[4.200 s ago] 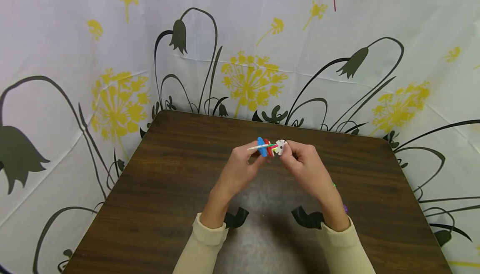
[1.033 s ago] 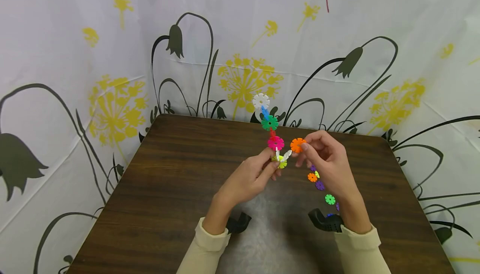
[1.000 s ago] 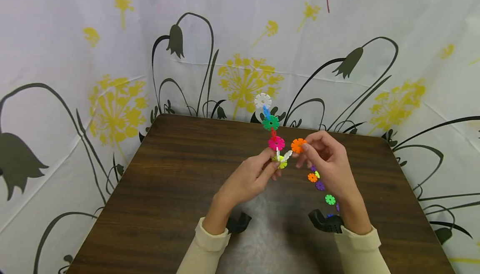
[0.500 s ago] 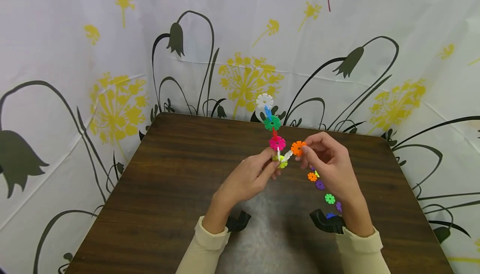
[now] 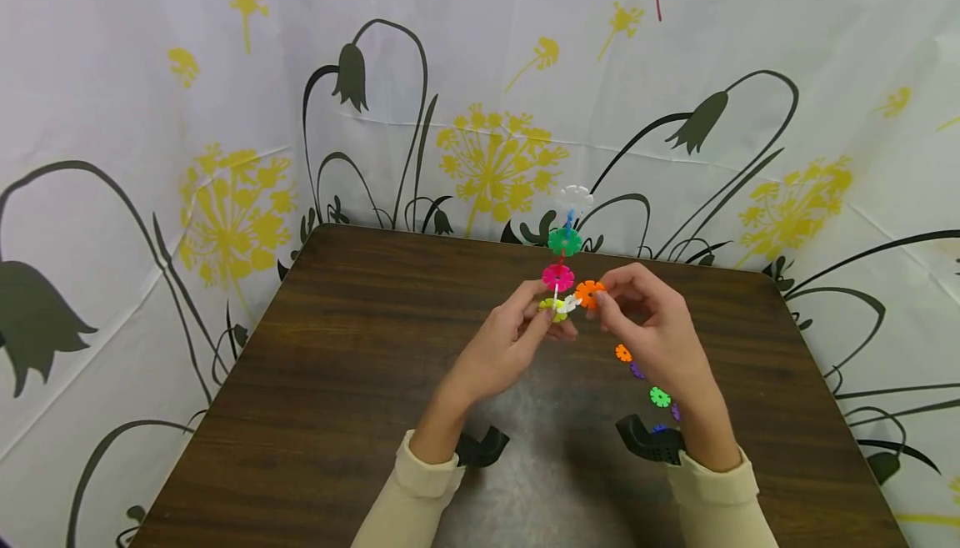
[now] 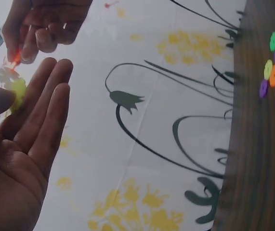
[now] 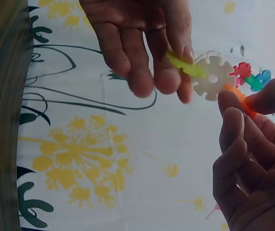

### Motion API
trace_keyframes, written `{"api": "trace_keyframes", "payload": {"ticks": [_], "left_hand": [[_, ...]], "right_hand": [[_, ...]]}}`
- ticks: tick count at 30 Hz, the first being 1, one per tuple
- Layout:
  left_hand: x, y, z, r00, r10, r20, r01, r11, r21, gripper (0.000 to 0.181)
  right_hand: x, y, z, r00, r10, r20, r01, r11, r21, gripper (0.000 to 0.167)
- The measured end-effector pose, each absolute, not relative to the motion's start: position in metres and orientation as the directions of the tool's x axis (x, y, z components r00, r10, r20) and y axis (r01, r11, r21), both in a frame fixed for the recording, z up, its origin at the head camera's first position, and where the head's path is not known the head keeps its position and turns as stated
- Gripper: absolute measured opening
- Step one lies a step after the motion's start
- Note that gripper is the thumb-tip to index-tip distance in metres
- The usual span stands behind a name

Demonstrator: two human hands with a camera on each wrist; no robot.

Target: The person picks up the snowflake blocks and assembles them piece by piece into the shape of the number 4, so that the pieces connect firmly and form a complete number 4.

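Note:
A chain of notched plastic discs is held above the table. My left hand (image 5: 498,348) pinches its yellow-green disc (image 5: 553,310) between thumb and index finger, the other fingers spread out. My right hand (image 5: 654,327) pinches an orange disc (image 5: 588,294) by thumb and fingertips. In the right wrist view the orange disc's edge meets a white disc (image 7: 214,78), which joins the yellow one; whether they interlock I cannot tell. A pink disc (image 5: 558,278), a red one, a green disc (image 5: 565,241), a blue one and a white end disc (image 5: 575,199) rise upward.
Loose discs lie on the brown table (image 5: 360,348) at the right, among them an orange disc (image 5: 623,353) and a green disc (image 5: 660,397); my right arm hides some. A flower-printed curtain (image 5: 480,72) hangs behind the table.
From separate hands, the orange disc has come left against the chain's white disc. The yellow disc has tipped, and the chain's upper end has swung to the right.

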State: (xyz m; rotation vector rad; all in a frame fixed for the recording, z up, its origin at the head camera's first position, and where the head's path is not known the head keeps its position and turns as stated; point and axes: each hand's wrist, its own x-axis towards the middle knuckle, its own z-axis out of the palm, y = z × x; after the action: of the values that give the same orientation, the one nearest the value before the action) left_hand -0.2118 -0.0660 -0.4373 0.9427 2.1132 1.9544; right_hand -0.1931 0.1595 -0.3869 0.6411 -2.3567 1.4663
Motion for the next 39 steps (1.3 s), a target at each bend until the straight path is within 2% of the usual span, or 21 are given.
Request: {"api": "trace_keyframes", "payload": {"ticks": [3,7,11,15,22,27,33,39], "left_hand": [[-0.212,-0.064,-0.437,-0.800,0.501,0.332,0.327,-0.102,0.940,0.037],[-0.210,-0.061,-0.437,-0.805,0.478,0.352,0.300,-0.185,0.936,0.036],[-0.206,-0.058,-0.437,-0.826,0.428,0.368,0.304,-0.212,0.929,0.039],[-0.202,-0.054,-0.435,-0.839,0.391,0.378,0.314,-0.218,0.924,0.040],[-0.195,-0.050,-0.428,-0.857,0.328,0.397,0.320,-0.265,0.910,0.031],[-0.194,-0.047,-0.427,-0.864,0.289,0.412,0.322,-0.312,0.894,0.024],[-0.195,-0.048,-0.429,-0.878,0.266,0.398,0.309,-0.320,0.896,0.020],[-0.201,-0.052,-0.430,-0.904,0.250,0.347,0.286,-0.251,0.925,0.029]], "right_hand": [[-0.193,0.157,-0.389,-0.864,-0.210,0.458,-0.503,0.411,-0.760,0.012],[-0.192,0.150,-0.390,-0.858,-0.219,0.465,-0.514,0.404,-0.757,0.012],[-0.191,0.142,-0.391,-0.840,-0.235,0.489,-0.543,0.371,-0.753,0.009],[-0.188,0.135,-0.392,-0.814,-0.247,0.525,-0.579,0.394,-0.714,0.009],[-0.183,0.119,-0.397,-0.773,-0.172,0.611,-0.626,0.360,-0.691,0.012],[-0.183,0.109,-0.402,-0.773,-0.131,0.621,-0.625,0.330,-0.708,0.011],[-0.182,0.108,-0.406,-0.791,-0.137,0.597,-0.604,0.336,-0.723,0.010],[-0.185,0.111,-0.406,-0.778,-0.183,0.601,-0.622,0.354,-0.698,0.004]]}}
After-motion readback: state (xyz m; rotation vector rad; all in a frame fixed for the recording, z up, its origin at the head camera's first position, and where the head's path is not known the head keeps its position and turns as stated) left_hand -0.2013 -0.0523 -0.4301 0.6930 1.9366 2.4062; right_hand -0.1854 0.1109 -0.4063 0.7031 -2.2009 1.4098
